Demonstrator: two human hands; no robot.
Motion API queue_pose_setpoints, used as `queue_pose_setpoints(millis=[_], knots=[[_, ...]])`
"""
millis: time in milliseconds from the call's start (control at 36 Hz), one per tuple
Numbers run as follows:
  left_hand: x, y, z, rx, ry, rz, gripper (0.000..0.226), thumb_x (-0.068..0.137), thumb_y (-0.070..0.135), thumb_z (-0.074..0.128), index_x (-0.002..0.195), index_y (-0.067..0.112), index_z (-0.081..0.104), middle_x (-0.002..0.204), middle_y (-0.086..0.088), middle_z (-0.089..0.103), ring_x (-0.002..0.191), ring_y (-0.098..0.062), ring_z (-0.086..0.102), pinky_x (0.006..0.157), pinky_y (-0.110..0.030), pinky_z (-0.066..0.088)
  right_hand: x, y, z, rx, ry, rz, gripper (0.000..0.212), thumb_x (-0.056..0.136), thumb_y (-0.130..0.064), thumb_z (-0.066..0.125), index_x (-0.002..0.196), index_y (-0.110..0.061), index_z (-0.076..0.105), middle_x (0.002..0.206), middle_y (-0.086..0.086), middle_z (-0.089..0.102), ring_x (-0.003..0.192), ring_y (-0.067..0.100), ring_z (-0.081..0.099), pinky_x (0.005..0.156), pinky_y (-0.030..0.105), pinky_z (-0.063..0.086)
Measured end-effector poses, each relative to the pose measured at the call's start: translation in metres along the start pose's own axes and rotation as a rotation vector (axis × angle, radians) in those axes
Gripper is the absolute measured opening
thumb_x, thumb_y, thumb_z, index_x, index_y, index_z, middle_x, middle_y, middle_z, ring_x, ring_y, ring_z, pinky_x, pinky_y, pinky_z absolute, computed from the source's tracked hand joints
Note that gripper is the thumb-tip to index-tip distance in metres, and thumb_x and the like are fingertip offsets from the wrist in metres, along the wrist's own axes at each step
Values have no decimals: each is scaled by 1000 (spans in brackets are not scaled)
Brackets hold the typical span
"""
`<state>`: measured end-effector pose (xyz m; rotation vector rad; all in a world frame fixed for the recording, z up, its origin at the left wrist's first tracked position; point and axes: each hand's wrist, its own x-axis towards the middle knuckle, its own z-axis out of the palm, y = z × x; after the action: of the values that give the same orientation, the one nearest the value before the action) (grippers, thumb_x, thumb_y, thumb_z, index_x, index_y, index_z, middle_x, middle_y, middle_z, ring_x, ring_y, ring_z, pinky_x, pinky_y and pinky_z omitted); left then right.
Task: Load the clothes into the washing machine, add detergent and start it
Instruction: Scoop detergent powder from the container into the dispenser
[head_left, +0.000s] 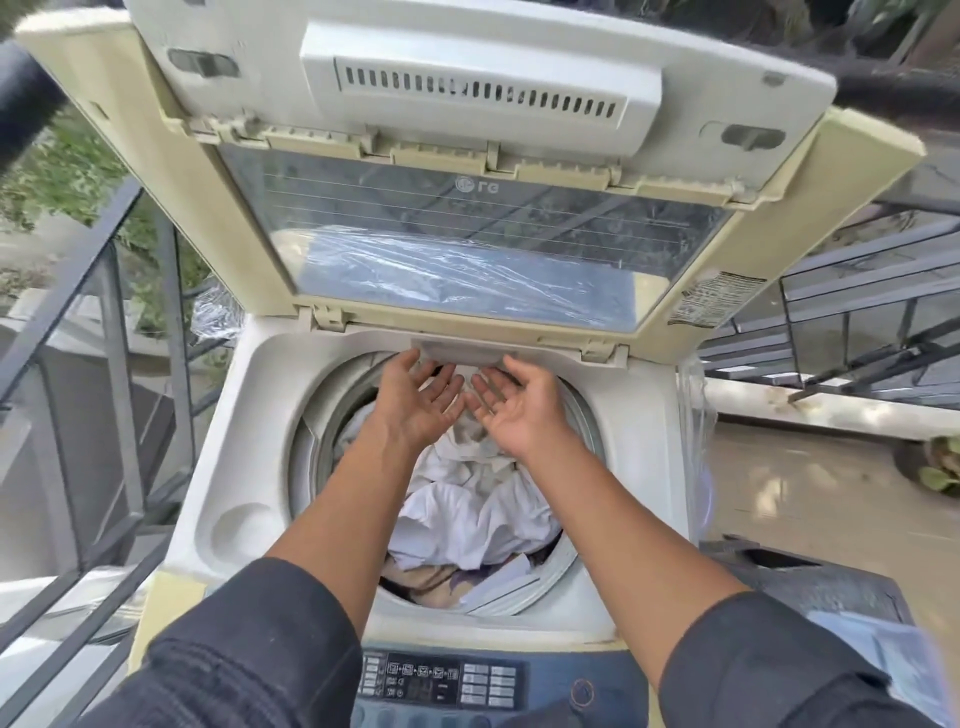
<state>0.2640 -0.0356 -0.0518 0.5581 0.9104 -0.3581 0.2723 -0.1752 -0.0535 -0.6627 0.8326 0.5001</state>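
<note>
One top-loading washer (244, 415) stood with its lid (467, 228) folded up and back, the glass pane showing a reflection of plastic wrap. Two hands reached over the open drum (322, 431), both palm-up with fingers spread and relaxed, side by side and almost touching at the little fingers. The left hand (421, 400) had its fingertips near a small pale drawer (457, 356) set in the rear rim of the tub opening; the right hand (511, 402) lay just beside it, its fingertips under the same drawer. Neither grip held anything, each one wide open. Whether the fingers touched the drawer could not be told. The clothes (467, 514) were in the drum below the forearms: a heap of mostly white fabric, with one beige piece and a bit of purple at the near edge. One control panel (441, 680) with rows of small buttons ran along the near side of the washer, between two dark sleeves. A black metal railing (119, 332) stood to the left, and more railing lay to the right above a tiled floor (805, 499).
</note>
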Motion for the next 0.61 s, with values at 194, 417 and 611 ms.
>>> queue_pose_setpoints(millis=[194, 417, 611], knots=[[-2, -2, -4, -32, -63, 22, 41, 100, 44, 62, 124, 11, 62, 141, -11, 63, 133, -28, 58, 120, -47, 43, -7, 0, -4, -48, -7, 4, 18, 96, -29, 67, 109, -18, 69, 117, 4, 71, 105, 23, 64, 93, 38, 49], [-9, -11, -8, 45, -14, 85, 45, 96, 50, 71, 121, 15, 58, 129, -10, 63, 124, -27, 62, 116, -46, 48, -12, 0, -12, -141, 11, 7, 31, 89, -42, 74, 108, -18, 69, 101, 5, 68, 86, 19, 65, 75, 34, 50], [-17, -18, -23, 128, 37, 137, 36, 96, 47, 73, 113, 18, 61, 114, -6, 69, 107, -21, 70, 109, -41, 54, -17, 9, -29, -198, 15, 8, 33, 90, -40, 72, 113, -16, 68, 95, 5, 71, 83, 19, 66, 69, 33, 49]])
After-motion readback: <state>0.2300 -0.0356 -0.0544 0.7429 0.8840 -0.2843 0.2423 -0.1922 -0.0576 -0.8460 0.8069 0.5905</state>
